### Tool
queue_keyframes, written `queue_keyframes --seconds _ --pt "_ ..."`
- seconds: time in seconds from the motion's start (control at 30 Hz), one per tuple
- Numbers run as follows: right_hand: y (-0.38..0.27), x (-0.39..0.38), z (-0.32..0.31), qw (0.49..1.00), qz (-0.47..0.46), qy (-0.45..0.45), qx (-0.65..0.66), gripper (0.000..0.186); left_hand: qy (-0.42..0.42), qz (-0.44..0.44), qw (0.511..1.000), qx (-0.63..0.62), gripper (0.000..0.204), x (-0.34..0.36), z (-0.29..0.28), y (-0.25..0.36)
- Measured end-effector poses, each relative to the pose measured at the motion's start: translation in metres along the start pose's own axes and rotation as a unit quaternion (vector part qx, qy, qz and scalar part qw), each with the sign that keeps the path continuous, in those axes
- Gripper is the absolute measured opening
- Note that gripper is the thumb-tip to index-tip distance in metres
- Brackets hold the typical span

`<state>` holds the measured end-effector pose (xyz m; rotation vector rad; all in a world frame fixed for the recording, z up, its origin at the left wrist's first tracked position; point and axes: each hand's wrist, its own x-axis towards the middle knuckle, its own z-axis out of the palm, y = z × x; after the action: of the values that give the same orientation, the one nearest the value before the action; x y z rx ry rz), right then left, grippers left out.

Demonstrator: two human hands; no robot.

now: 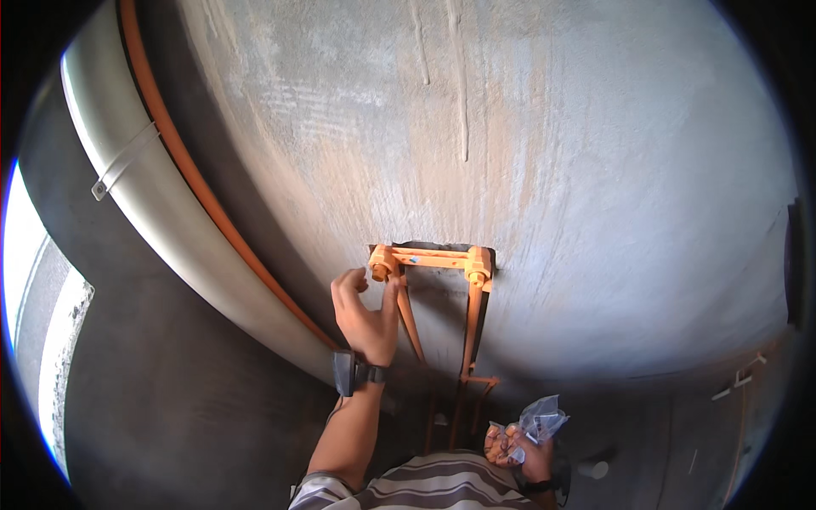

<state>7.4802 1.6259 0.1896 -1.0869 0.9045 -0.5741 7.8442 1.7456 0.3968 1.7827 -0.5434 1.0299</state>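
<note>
An orange pipe bracket (432, 258), a crossbar with a fitting at each end, sits at a recess in the wall, with orange pipes running down from it. My left hand (364, 313) has its thumb and finger closed about the lower end of the left fitting (382, 259); the other fingers are curled. A dark device is strapped to that wrist. The right fitting (478, 267) is untouched. Low at the right, my right hand (533, 456) grips a clear plastic bag (541, 416) of small orange pieces.
The plastered wall (595, 144) carries the recess. A wide white pipe (170, 217), with a clamp strap, and an orange pipe (195, 195) curve down the left. A bright opening (38, 297) is at far left. A small white cylinder (593, 467) lies low at the right.
</note>
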Motion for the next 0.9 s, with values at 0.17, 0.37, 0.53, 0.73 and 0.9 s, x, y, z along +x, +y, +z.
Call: queue_keyframes --seconds 0.17,0.37,0.53,0.73,0.9 --pt "-0.006 -0.002 0.003 0.999 0.026 -0.01 0.019 0.036 -0.115 -0.099 0.988 -0.015 0.017 -0.004 -0.001 -0.009" --pt "0.0 0.0 0.006 1.0 0.001 0.016 0.001 0.035 -0.073 -0.1 0.992 0.0 0.023 -0.007 0.001 -0.009" --pt "0.003 0.0 0.005 1.0 0.004 0.007 0.013 0.034 -0.062 0.112 0.991 0.04 0.022 -0.003 0.004 -0.015" --pt "0.003 0.002 0.01 1.0 0.006 0.03 -0.001 0.032 -0.158 -0.17 0.973 -0.017 0.025 -0.003 -0.001 -0.02" --pt "0.001 0.003 0.015 1.0 0.008 0.029 -0.002 0.033 -0.089 0.043 0.994 0.044 0.027 0.008 -0.001 -0.011"
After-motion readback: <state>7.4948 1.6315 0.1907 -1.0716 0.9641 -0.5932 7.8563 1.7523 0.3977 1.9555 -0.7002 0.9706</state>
